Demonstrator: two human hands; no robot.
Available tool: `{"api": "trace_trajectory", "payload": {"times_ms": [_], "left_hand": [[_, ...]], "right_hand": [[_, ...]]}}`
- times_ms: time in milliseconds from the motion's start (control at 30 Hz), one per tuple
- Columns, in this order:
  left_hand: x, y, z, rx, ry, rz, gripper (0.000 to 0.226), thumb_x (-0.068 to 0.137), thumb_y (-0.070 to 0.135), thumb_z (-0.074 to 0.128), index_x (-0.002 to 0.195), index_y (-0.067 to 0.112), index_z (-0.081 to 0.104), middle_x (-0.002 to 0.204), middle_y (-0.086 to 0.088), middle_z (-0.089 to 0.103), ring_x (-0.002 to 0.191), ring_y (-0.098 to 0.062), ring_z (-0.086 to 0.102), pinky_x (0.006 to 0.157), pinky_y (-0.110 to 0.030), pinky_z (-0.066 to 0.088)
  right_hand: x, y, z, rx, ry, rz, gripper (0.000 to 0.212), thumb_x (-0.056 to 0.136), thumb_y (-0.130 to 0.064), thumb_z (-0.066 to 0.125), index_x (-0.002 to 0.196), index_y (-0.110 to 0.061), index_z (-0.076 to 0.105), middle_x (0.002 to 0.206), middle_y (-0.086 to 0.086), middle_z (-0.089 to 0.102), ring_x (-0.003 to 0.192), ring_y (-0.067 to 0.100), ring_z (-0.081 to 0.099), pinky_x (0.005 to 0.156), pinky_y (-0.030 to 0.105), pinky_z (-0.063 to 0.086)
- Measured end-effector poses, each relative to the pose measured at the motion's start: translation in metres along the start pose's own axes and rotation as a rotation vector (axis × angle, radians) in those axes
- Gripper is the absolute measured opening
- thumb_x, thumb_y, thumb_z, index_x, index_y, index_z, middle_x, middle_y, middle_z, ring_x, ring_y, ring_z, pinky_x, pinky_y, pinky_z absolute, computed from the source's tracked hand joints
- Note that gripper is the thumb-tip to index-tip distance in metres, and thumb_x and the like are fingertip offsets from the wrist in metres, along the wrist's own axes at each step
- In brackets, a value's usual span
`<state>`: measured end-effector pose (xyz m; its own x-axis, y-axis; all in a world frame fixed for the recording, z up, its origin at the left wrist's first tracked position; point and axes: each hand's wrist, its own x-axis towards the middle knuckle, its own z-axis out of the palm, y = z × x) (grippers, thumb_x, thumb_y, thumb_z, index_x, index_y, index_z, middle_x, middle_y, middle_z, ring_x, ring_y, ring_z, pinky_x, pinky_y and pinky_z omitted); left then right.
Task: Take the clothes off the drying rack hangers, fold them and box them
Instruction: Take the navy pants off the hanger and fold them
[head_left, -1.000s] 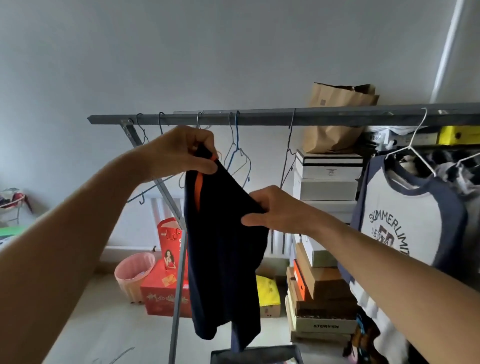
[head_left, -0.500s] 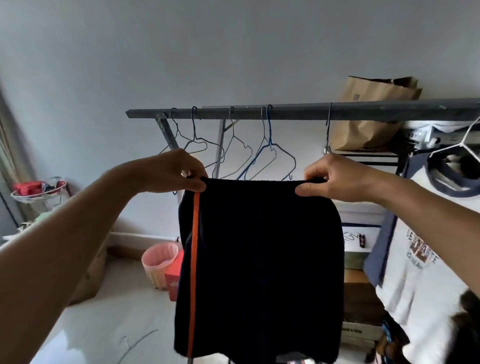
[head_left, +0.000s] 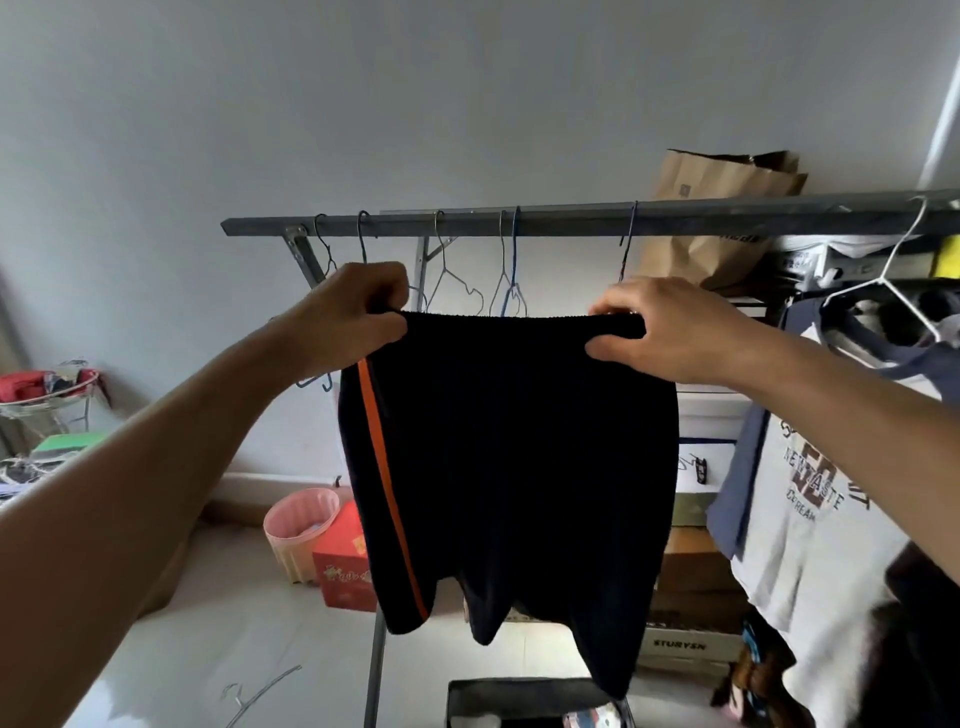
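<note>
- The left hand (head_left: 353, 317) grips the left end of the waistband of a pair of dark shorts (head_left: 509, 467), fingers curled over the top edge and thumb in front.
- The right hand (head_left: 660, 327) pinches the right end of the same waistband, thumb below and fingers above.
- The shorts hang spread flat between the two hands, in front of the drying rack bar (head_left: 571, 221) and just below it; an orange stripe (head_left: 387, 488) runs down their left side.
- Several bare wire hangers (head_left: 506, 280) hang from the bar behind the waistband.
- At the right a white and blue T-shirt (head_left: 800, 499) with printed letters hangs on a white hanger (head_left: 883, 270).
- A brown paper bag (head_left: 717, 218) sits behind the bar on top of stacked boxes (head_left: 696, 571).
- A dark box (head_left: 519, 701) stands open on the floor under the shorts.
- A pink basket (head_left: 298, 525) and a red box (head_left: 343, 566) stand on the floor at the left, touching each other.
- One loose wire hanger (head_left: 254, 696) lies on the floor at the lower left.
</note>
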<state>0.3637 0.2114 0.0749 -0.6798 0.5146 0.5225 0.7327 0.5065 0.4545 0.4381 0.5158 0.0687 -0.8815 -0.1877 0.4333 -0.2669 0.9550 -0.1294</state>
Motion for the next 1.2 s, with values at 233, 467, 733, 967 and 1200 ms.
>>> {"api": "trace_trajectory", "payload": {"times_ms": [233,467,733,967,1200], "left_hand": [[-0.004,0.008,0.026,0.331,-0.092,-0.127,0.04,0.078,0.07,0.061,0.072,0.031,0.066,0.063,0.012,0.059,0.061,-0.007,0.055,0.059,-0.025,0.038],[-0.002,0.001,0.036,0.291,-0.269,-0.089,0.031,0.074,0.05,0.077,0.06,0.033,0.055,0.08,0.01,0.057,0.072,-0.003,0.053,0.066,-0.025,0.04],[-0.004,0.009,0.064,0.097,-0.428,-0.148,0.012,0.077,0.028,0.063,0.082,0.019,0.057,0.066,0.006,0.055,0.06,-0.012,0.052,0.056,-0.027,0.04],[0.0,0.01,0.078,0.155,-0.362,-0.415,0.057,0.083,0.068,0.055,0.061,0.016,0.058,0.051,0.004,0.042,0.042,-0.012,0.038,0.053,-0.026,0.03],[0.004,0.028,0.099,-0.643,-0.051,-0.839,0.017,0.096,0.015,0.054,0.084,0.004,0.058,0.051,-0.005,0.06,0.037,-0.014,0.057,0.041,-0.021,0.047]], "right_hand": [[0.001,-0.011,-0.002,0.008,-0.056,0.057,0.027,0.082,-0.039,0.066,0.064,-0.021,0.058,0.08,-0.002,0.057,0.077,0.019,0.052,0.069,0.037,0.04],[-0.004,-0.01,-0.001,0.58,-0.245,0.192,0.011,0.076,-0.014,0.08,0.081,-0.011,0.07,0.07,-0.001,0.068,0.062,0.009,0.064,0.057,0.02,0.047],[0.001,-0.018,0.014,0.689,-0.145,0.247,0.021,0.074,-0.003,0.079,0.09,-0.012,0.067,0.081,0.004,0.066,0.067,0.011,0.063,0.057,0.018,0.049],[0.001,-0.012,0.029,0.657,-0.066,0.309,0.033,0.072,-0.007,0.08,0.1,-0.015,0.063,0.095,0.006,0.064,0.078,0.017,0.063,0.067,0.026,0.053],[-0.011,-0.043,0.064,0.705,0.157,0.226,0.033,0.075,-0.004,0.073,0.104,-0.014,0.061,0.094,0.001,0.064,0.084,0.014,0.061,0.073,0.02,0.052]]}}
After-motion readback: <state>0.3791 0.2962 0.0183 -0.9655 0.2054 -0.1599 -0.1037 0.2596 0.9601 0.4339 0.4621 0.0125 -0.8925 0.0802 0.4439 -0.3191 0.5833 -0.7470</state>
